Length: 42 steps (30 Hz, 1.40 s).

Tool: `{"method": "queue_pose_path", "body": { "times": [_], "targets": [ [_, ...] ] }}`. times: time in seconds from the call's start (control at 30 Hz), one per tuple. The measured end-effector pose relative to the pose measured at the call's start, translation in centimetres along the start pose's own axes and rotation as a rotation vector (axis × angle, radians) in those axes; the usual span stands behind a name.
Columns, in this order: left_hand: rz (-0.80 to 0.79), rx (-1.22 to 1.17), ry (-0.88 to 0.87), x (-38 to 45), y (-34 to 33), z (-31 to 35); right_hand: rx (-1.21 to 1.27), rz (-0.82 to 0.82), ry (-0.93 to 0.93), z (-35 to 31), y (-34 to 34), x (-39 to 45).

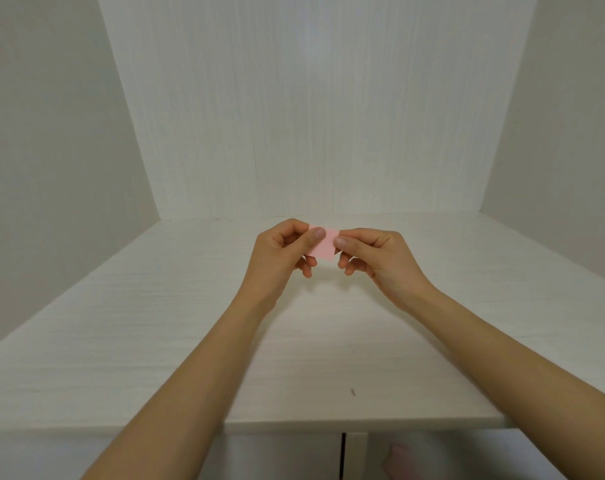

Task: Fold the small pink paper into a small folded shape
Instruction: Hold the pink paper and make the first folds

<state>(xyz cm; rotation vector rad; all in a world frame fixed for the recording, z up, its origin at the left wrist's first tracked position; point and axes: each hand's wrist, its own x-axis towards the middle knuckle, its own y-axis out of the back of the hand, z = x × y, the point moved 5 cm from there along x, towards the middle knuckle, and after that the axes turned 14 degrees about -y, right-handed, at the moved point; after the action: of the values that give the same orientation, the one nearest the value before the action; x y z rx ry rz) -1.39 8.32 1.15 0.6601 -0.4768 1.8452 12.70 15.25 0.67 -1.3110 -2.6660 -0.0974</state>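
Pinching pink paper [323, 247] between left hand [283, 252], right hand [377, 258].

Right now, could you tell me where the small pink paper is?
In the head view's centre, the pink paper is pinched between the left hand and right hand, above the white table.

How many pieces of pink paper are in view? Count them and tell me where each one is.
1. The pink paper is held up above the white table, pinched between the left hand and the right hand. The fingers cover its side edges, so nothing more can be ruled out there.
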Motion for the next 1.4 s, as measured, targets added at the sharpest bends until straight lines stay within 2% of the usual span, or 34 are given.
{"method": "queue_pose_path", "body": {
  "times": [0.8, 1.4],
  "targets": [
    [0.004, 0.049, -0.014, 0.1, 0.0, -0.3, 0.009, -0.058, -0.080, 0.4, 0.1, 0.2],
    [-0.004, 0.123, 0.009, 0.2, 0.3, -1.0, -0.100, 0.076, -0.090, 0.5, 0.4, 0.3]
  ]
}}
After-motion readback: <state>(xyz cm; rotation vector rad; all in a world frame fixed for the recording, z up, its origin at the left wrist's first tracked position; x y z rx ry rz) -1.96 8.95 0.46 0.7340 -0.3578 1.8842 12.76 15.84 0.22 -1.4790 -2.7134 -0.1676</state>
